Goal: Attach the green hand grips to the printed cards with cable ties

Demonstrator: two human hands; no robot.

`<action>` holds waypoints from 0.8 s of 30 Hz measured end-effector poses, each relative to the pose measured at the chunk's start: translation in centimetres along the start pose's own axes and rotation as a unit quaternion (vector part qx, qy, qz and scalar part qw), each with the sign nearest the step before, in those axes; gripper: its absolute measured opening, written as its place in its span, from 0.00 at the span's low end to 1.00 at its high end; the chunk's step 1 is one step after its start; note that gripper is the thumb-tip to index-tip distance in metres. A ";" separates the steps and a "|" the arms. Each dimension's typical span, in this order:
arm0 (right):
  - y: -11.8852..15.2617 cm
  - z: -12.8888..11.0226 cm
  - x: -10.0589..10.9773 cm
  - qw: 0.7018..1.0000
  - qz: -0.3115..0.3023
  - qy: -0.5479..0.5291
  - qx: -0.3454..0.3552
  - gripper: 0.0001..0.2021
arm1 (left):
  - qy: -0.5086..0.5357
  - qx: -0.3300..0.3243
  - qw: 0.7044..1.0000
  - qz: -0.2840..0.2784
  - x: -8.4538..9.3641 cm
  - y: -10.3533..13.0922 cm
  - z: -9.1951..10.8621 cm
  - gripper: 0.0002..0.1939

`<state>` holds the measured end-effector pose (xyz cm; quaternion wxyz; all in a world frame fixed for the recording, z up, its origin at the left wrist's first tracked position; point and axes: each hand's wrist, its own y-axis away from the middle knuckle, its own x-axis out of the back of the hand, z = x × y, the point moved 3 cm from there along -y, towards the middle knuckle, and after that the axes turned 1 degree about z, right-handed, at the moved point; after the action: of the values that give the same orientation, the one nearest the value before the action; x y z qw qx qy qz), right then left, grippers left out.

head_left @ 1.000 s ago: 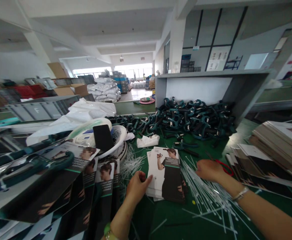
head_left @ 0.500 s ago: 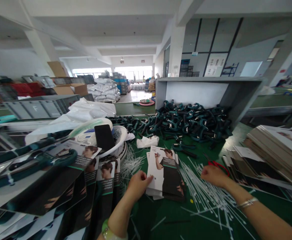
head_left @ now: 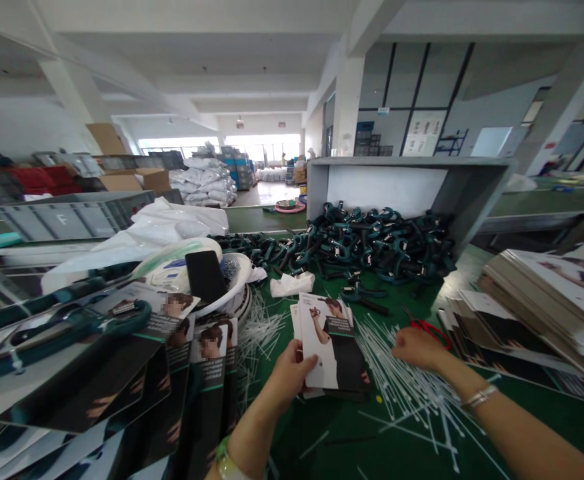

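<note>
My left hand (head_left: 288,375) pinches the left edge of a printed backing card (head_left: 317,363), thumb on its face. That card is slightly lifted and tilted above a small stack of like cards. My right hand (head_left: 416,348) is closed at the upper part of a spread of white cable ties (head_left: 422,400); its fingertips are turned away, so what they pinch is hidden. Just beyond it lie red-handled scissors (head_left: 435,332). A dark green hand grip exerciser (head_left: 367,297) rests behind the cards, in front of a large heap of the same grips (head_left: 382,247).
A grey crate (head_left: 477,207) lies on its side behind the heap. More cards (head_left: 532,287) are stacked at right. Carded grips (head_left: 97,360) pile up at left, near a white basket (head_left: 242,273) with a black phone (head_left: 205,277). Crumpled tissue (head_left: 292,285) lies mid-table.
My left hand has closed further around the top card's edge and raised it a little, shifting it right. My right hand stays at the cable ties. The view has shifted slightly.
</note>
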<state>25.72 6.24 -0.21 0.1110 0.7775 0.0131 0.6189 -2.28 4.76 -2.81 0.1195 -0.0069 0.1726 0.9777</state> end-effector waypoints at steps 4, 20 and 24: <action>0.6 1.4 1.2 0.994 0.019 -0.107 0.015 0.10 | 0.054 -0.003 0.998 -0.013 -0.7 0.2 -0.5 0.16; 1.6 -2.5 0.6 0.713 0.000 -0.700 -0.032 0.14 | 0.134 0.071 0.988 -0.014 -3.0 -0.8 -0.2 0.25; 2.2 -4.6 -0.2 0.704 -0.024 -0.709 -0.024 0.14 | 0.158 0.007 0.986 -0.043 -3.2 -0.3 -0.1 0.23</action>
<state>21.00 4.73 0.93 0.1207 0.9835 -0.0660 -0.1179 0.92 4.28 -2.85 0.1326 -0.1682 0.1960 0.9569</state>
